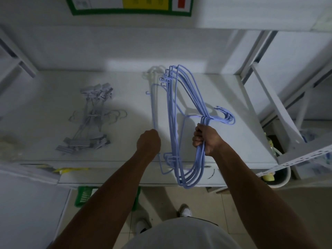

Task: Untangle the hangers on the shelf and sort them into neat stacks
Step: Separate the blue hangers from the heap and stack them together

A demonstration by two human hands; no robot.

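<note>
My right hand [205,139] grips a bundle of several blue wire hangers [181,112] by their shoulders just below the hooks, which point right. The bundle stands on edge above the white shelf [53,97], and its lower ends hang past the front edge. My left hand [148,141] holds one separate blue hanger [153,108] that runs straight away from me, just left of the bundle. A pile of grey clip hangers [89,117] lies flat on the left half of the shelf. White hangers [152,72] lie behind the blue ones, partly hidden.
Slanted metal shelf uprights [280,112] stand to the right, with a perforated rail [294,159] near the shelf's front corner. A green basket [84,196] sits on the tiled floor below. A poster [127,6] hangs on the back wall.
</note>
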